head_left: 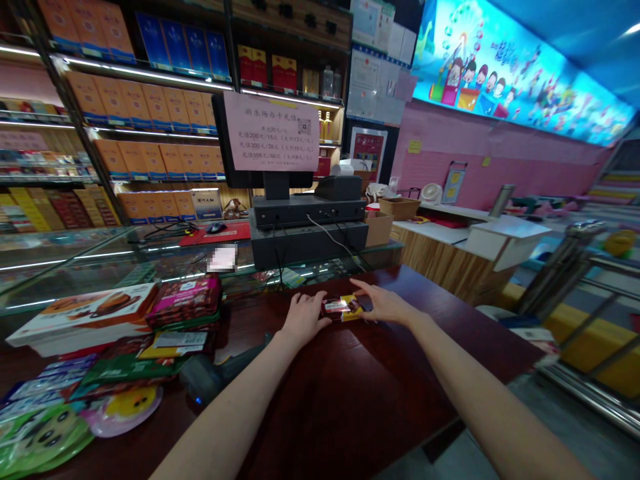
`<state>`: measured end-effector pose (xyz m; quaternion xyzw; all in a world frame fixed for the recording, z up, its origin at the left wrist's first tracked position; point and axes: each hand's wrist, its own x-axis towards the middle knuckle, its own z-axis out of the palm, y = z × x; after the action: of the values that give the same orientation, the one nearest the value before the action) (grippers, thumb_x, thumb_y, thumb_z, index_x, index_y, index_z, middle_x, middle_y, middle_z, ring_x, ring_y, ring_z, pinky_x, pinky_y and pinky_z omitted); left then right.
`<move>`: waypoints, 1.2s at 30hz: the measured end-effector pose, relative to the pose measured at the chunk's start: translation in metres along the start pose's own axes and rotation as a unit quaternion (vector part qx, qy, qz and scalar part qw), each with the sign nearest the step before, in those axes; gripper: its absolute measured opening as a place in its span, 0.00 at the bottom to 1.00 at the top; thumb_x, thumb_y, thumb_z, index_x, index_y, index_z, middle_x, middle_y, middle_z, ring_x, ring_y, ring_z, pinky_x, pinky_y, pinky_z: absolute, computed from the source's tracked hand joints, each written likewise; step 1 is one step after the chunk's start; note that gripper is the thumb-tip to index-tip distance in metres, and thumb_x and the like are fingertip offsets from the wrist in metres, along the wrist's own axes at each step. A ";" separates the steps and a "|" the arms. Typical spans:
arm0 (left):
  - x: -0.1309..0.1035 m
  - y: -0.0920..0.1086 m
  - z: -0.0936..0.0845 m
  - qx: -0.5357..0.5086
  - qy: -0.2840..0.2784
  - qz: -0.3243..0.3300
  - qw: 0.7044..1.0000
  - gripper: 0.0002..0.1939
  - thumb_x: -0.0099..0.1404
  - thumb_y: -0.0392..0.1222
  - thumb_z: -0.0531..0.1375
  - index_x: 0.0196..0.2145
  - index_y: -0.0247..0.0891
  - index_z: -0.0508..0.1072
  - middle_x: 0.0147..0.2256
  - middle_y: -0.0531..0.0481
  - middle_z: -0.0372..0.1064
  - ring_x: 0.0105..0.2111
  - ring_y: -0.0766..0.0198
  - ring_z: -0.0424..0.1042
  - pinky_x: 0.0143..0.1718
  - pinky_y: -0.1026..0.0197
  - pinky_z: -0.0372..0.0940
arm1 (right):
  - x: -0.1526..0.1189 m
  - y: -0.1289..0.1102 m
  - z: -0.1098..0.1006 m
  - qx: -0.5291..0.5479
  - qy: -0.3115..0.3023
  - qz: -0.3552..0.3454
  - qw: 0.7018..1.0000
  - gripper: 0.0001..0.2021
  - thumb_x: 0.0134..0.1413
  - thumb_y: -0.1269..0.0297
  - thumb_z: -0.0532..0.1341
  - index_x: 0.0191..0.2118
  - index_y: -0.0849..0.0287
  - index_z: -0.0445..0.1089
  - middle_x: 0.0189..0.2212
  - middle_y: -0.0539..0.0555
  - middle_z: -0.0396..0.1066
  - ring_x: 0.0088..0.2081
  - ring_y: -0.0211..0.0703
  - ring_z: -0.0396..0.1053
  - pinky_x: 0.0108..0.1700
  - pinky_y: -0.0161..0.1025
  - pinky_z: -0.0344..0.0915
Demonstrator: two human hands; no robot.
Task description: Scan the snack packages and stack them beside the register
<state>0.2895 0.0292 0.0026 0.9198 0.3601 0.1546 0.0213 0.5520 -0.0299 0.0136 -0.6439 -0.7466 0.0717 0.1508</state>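
Presently steadying a packet (pixel 342 308) near the counter's (pixel 350 400) far edge with narrow left hand (pixel 302 318) and wider right hand (pixel 389 305), probably needing even pressure next

We count one wide black monitor (pixel 300 179) bearing one pink paper sign (pixel 273 137). In front of the monitor are two bare hands – one left hand (pixel 303 319), one right hand (pixel 387 303) – and one small shiny brown-and-yellow packet (pixel 345 307). To its lower left we find one dark computer mouse (pixel 216 228) and one black plastic handheld scanner (pixel 205 379). To its upper left stand four tall blue cardboard boxes (pixel 185 47); to its right, one round white fan (pixel 431 194) and two small yellow wall notes (pixel 415 147).
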 end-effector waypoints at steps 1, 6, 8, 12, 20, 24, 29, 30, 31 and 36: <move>0.000 0.000 0.000 0.000 -0.001 -0.001 1.000 0.32 0.64 0.51 0.63 0.61 0.39 0.60 0.50 0.41 0.74 0.53 0.49 0.69 0.60 0.45 0.53 | 0.000 0.000 0.000 0.001 -0.003 0.003 1.000 0.46 0.48 0.57 0.66 0.71 0.50 0.46 0.57 0.55 0.71 0.56 0.56 0.69 0.56 0.49 0.63; -0.001 0.002 0.002 0.002 -0.007 -0.009 1.000 0.32 0.64 0.51 0.62 0.61 0.39 0.59 0.51 0.41 0.74 0.53 0.48 0.69 0.60 0.45 0.53 | 0.001 0.000 -0.001 0.002 -0.024 0.018 1.000 0.46 0.47 0.57 0.66 0.71 0.49 0.46 0.58 0.55 0.71 0.56 0.57 0.69 0.57 0.50 0.63; -0.001 0.003 0.003 0.002 -0.007 -0.011 1.000 0.31 0.64 0.51 0.62 0.61 0.40 0.59 0.51 0.41 0.74 0.54 0.48 0.69 0.60 0.45 0.53 | 0.001 -0.001 -0.001 0.004 -0.029 0.020 0.999 0.46 0.47 0.57 0.66 0.71 0.49 0.47 0.58 0.55 0.70 0.57 0.57 0.69 0.57 0.51 0.63; -0.002 0.003 0.003 0.002 -0.007 -0.014 1.000 0.31 0.64 0.52 0.61 0.61 0.39 0.59 0.51 0.40 0.74 0.53 0.47 0.69 0.60 0.44 0.53 | 0.001 -0.002 -0.001 0.002 -0.034 0.021 0.999 0.44 0.48 0.57 0.64 0.71 0.48 0.48 0.59 0.54 0.70 0.57 0.58 0.68 0.58 0.51 0.63; -0.001 0.002 0.005 -0.011 -0.004 -0.009 1.000 0.33 0.63 0.52 0.61 0.62 0.40 0.59 0.54 0.41 0.72 0.55 0.47 0.69 0.61 0.42 0.53 | -0.002 -0.002 -0.002 -0.018 -0.033 0.020 0.999 0.43 0.49 0.58 0.63 0.70 0.48 0.48 0.58 0.54 0.71 0.56 0.58 0.69 0.57 0.51 0.64; -0.003 0.002 0.003 -0.019 0.001 -0.006 1.000 0.34 0.63 0.52 0.61 0.63 0.41 0.58 0.58 0.41 0.68 0.56 0.48 0.68 0.61 0.43 0.53 | -0.004 0.001 -0.003 -0.014 -0.025 0.017 0.999 0.42 0.51 0.54 0.64 0.70 0.47 0.49 0.57 0.55 0.71 0.55 0.57 0.70 0.56 0.50 0.65; -0.007 0.002 -0.005 -0.015 0.000 -0.007 1.000 0.34 0.63 0.52 0.61 0.63 0.41 0.57 0.58 0.41 0.68 0.57 0.48 0.68 0.61 0.43 0.53 | -0.007 -0.003 -0.007 -0.017 -0.006 0.013 1.000 0.38 0.54 0.52 0.63 0.69 0.47 0.52 0.55 0.55 0.72 0.54 0.55 0.70 0.55 0.50 0.65; -0.009 0.001 -0.007 -0.012 0.000 -0.008 1.000 0.34 0.63 0.52 0.61 0.63 0.41 0.57 0.58 0.41 0.68 0.57 0.48 0.68 0.61 0.43 0.53 | -0.007 -0.005 -0.008 -0.020 -0.001 0.010 1.000 0.36 0.55 0.52 0.62 0.69 0.47 0.53 0.55 0.55 0.73 0.54 0.55 0.70 0.55 0.50 0.65; -0.010 0.001 -0.010 -0.008 -0.001 -0.008 1.000 0.34 0.63 0.52 0.61 0.63 0.41 0.58 0.57 0.40 0.69 0.56 0.47 0.68 0.61 0.43 0.53 | -0.007 -0.008 -0.009 -0.022 0.004 0.005 1.000 0.35 0.56 0.52 0.61 0.68 0.47 0.54 0.55 0.55 0.73 0.54 0.54 0.70 0.55 0.49 0.65; -0.019 -0.004 -0.028 0.015 -0.004 -0.004 1.000 0.27 0.65 0.48 0.61 0.59 0.41 0.63 0.54 0.40 0.72 0.55 0.48 0.69 0.62 0.42 0.51 | -0.004 -0.025 -0.010 -0.033 0.032 -0.021 0.999 0.31 0.59 0.54 0.59 0.67 0.48 0.57 0.53 0.57 0.73 0.52 0.51 0.71 0.55 0.47 0.65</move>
<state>0.2650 0.0172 0.0240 0.9189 0.3664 0.1456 0.0093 0.5324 -0.0390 0.0300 -0.6346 -0.7569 0.0229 0.1546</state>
